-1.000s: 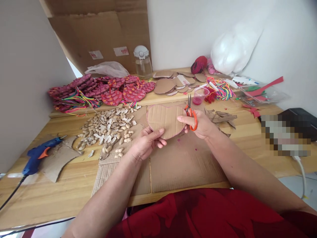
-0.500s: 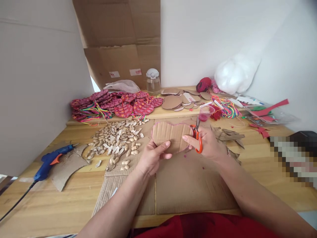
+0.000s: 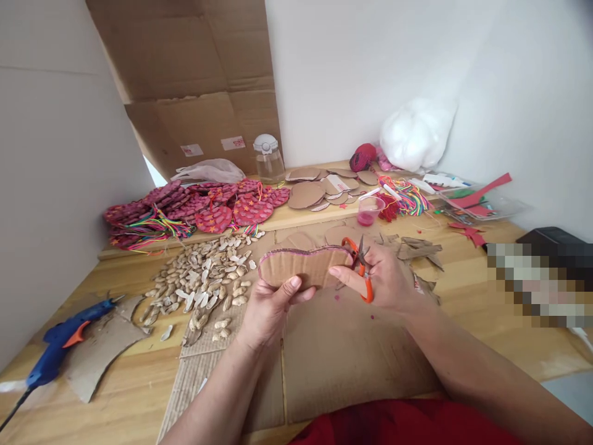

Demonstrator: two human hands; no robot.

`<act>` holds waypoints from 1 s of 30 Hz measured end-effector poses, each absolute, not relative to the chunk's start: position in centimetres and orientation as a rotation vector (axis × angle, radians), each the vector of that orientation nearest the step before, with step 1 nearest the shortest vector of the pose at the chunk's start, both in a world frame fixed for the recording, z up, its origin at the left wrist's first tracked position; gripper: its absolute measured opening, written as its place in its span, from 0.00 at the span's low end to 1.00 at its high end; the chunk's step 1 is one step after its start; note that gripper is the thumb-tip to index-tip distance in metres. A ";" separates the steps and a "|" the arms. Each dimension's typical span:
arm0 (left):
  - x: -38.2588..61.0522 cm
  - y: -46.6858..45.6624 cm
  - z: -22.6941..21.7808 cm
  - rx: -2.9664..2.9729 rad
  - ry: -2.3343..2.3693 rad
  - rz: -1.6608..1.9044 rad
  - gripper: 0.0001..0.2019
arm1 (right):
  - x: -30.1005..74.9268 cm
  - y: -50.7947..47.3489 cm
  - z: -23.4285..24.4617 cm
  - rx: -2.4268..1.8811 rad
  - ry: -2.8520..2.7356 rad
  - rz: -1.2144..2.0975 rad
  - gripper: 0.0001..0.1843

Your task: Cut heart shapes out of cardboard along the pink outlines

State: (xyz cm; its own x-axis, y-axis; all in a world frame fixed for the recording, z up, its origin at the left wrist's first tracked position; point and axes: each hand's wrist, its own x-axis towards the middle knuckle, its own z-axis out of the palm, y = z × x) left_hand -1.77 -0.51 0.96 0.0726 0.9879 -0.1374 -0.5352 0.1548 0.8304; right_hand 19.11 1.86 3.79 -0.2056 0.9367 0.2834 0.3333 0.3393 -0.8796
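My left hand [image 3: 269,309] pinches the near edge of a heart-shaped cardboard piece [image 3: 303,264] with a pink rim, thumb on top. The piece is tilted almost flat above a cardboard mat [image 3: 343,352]. My right hand [image 3: 382,281] holds small orange-handled scissors [image 3: 362,266], fingers through the loops, and its forefinger and thumb touch the right end of the cardboard heart. The scissor blades point up and away, just right of the piece.
A pile of peanut shells [image 3: 204,281] lies left of the hands. A blue glue gun [image 3: 60,343] rests at the far left on a cardboard scrap. Red decorated hearts [image 3: 204,204], cardboard cutouts [image 3: 319,185], a pink cup [image 3: 369,210], coloured cords [image 3: 410,194] and a jar [image 3: 269,157] line the back shelf.
The cardboard heart has tipped from facing me to lying nearly flat, edge toward me. Both hands stayed on it, and the view shifted slightly.
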 end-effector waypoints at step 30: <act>-2.0 -0.3 0.2 0.999 0.853 1.382 0.10 | 19.7 3.1 4.0 -1.021 -1.736 1.001 0.17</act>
